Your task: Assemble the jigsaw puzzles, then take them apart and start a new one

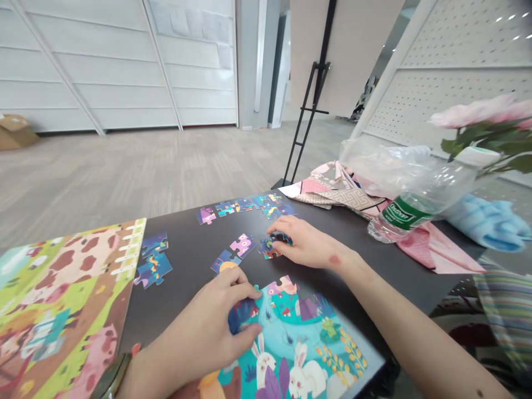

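My left hand (211, 316) is at the left side of a partly assembled puzzle (291, 338) with white rabbits on teal. Its thumb and fingers are closed around a dark blue puzzle piece (245, 313) there, partly hidden under the hand. Farther out, my right hand (305, 244) has its thumb and fingers curled onto a blue puzzle piece with red and green details (270, 248), near the table surface. Just left of it lie a pink-and-purple piece (242, 245) and a blue piece with a yellow shape (226, 260).
Several loose pieces (226, 208) line the far edge of the black table (191, 238). Two more pieces (153, 269) lie beside a farm picture board (70, 299) at left. A plastic bottle (407, 213), patterned cloth (344, 191) and blue towel (490, 221) are at right.
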